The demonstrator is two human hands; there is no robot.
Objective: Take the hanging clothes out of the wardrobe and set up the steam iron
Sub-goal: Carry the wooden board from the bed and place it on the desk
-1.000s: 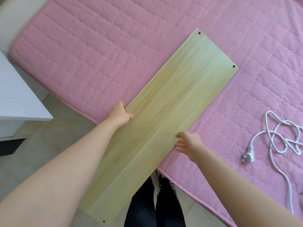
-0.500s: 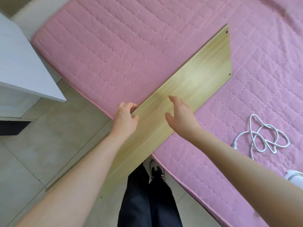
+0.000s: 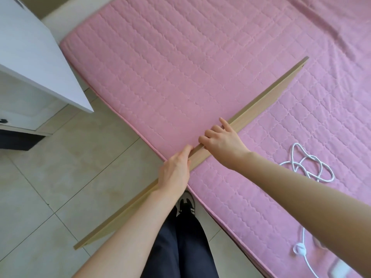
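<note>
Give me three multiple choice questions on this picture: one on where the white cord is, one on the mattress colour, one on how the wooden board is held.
1. Where is the white cord? A on a chair; B on the mattress, right of the wooden board; C in a wall socket.
2. The mattress colour? A blue; B grey; C pink.
3. How is the wooden board? A flat, untouched; B snapped in two; C tipped on edge, gripped.
Answers: B, it coils on the quilting; C, pink cover; C, the left hand and right hand grip its edge.
</note>
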